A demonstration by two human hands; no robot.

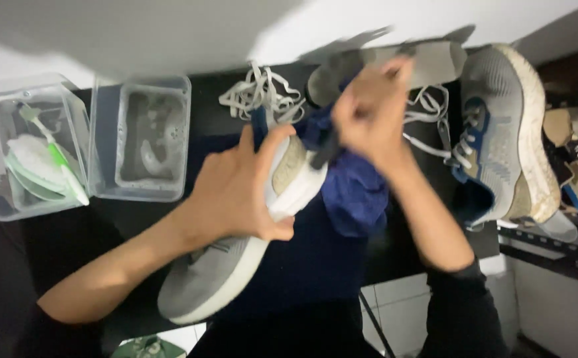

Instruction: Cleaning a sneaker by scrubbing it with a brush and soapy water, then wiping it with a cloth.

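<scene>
My left hand (239,192) grips a grey knit sneaker (217,275) with a white sole, holding it on its side over a dark blue towel (302,265) on the black table. My right hand (368,113) is closed on a bunched blue cloth (355,189) pressed against the shoe's front end. A second grey and blue sneaker (504,132) with a dirty sole lies on its side at the right. White laces (259,93) and a grey insole (435,63) lie behind the hands.
At the left stand two clear plastic tubs: one (33,146) holds a green-handled brush and a sponge, the other (151,136) holds cloudy water. More shoes (577,159) sit on a rack at far right. A white wall runs behind the table.
</scene>
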